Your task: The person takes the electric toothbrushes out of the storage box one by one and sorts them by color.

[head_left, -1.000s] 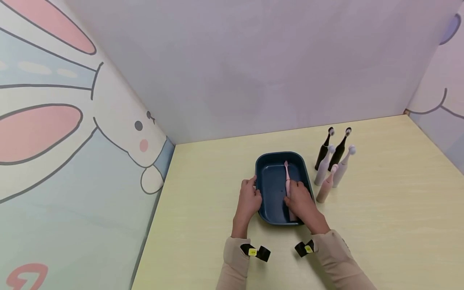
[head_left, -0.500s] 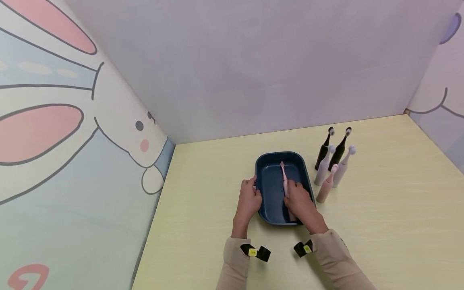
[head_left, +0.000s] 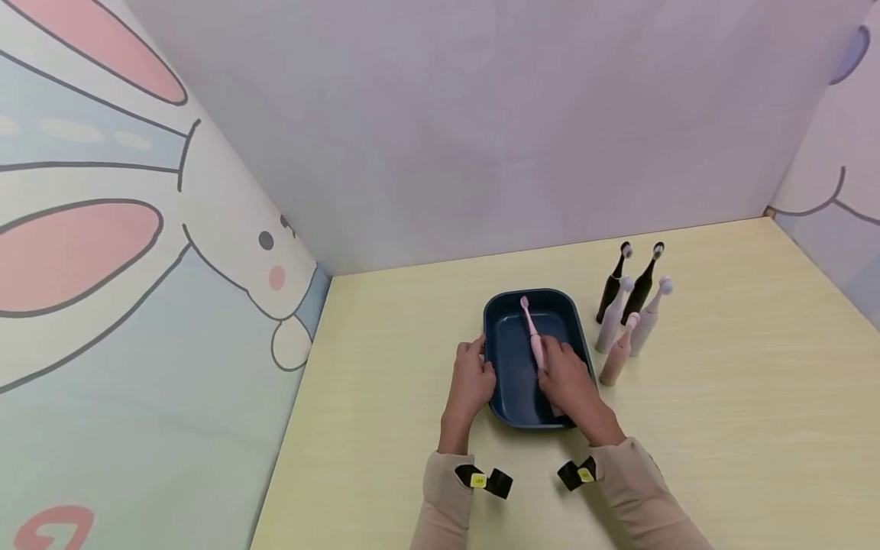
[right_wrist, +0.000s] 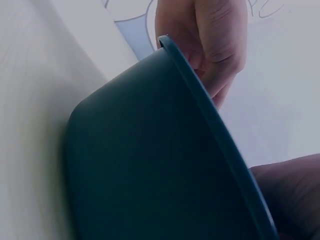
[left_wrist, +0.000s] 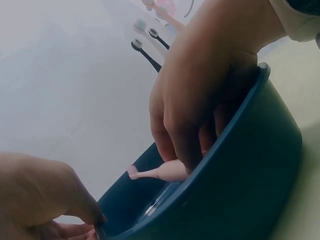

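A pink electric toothbrush [head_left: 535, 340] slants inside a dark blue rectangular basin [head_left: 510, 382], its brush head toward the far wall of the basin. My right hand [head_left: 572, 388] reaches down into the basin and grips the toothbrush by its handle, most of which the hand hides. In the left wrist view the right hand's fingers curl down over the handle [left_wrist: 172, 170]. At the basin's left side, my left hand [head_left: 473, 384] pinches the rim, the thumb at the inner edge in the left wrist view. The right wrist view is filled mostly by the basin's outer wall [right_wrist: 145, 150].
Right of the basin, several electric toothbrushes stand upright in a cluster: black ones [head_left: 638, 292] at the back, pale lilac ones [head_left: 644, 330] before them, and a pink one [head_left: 616, 360] nearest. The pale wooden table [head_left: 385, 382] meets a wall [head_left: 440, 153] behind.
The gripped toothbrush has turned, its brush head swinging left and toward the far end of the basin. My left hand and the standing toothbrushes keep their places.
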`<state>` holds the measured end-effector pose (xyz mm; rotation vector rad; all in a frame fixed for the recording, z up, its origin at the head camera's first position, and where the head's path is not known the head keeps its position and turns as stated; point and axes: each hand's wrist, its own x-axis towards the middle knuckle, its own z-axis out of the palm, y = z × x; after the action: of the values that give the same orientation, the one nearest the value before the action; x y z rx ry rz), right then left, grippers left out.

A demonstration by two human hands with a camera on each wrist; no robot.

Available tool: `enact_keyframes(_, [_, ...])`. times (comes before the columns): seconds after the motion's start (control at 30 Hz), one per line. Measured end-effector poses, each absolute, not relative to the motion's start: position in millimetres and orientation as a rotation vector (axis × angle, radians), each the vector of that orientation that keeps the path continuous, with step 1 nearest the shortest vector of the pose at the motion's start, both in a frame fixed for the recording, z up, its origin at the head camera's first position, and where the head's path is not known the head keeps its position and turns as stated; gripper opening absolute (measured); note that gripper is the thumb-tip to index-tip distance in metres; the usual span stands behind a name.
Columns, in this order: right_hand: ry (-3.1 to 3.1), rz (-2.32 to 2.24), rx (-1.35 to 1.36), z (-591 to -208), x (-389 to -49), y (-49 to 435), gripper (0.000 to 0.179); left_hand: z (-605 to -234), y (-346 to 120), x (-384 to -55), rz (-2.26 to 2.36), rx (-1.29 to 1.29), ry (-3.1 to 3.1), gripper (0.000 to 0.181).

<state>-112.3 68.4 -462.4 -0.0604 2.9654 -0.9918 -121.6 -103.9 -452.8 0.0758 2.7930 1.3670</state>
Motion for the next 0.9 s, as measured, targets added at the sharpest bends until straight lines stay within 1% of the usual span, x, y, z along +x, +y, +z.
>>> enact_keyframes(0.33, [3.057, -1.136, -0.085, -455.9, -109.3, 64.1, 0.056, -453.4, -103.8, -121.3, 1.364, 0.082, 2.803, 0.047])
enact_keyframes(0.63, [3.142, -1.279, -0.147, -451.2, -109.8, 63.7, 0.053, -456.9, -101.9, -124.1, 1.351, 0.088, 2.819, 0.047])
enact_keyframes(0.9, [3.16, -1.384, -0.2, -453.6, -109.9, 68.5, 0.052, -459.4, -98.7, -125.6, 1.344, 0.077, 2.825, 0.047])
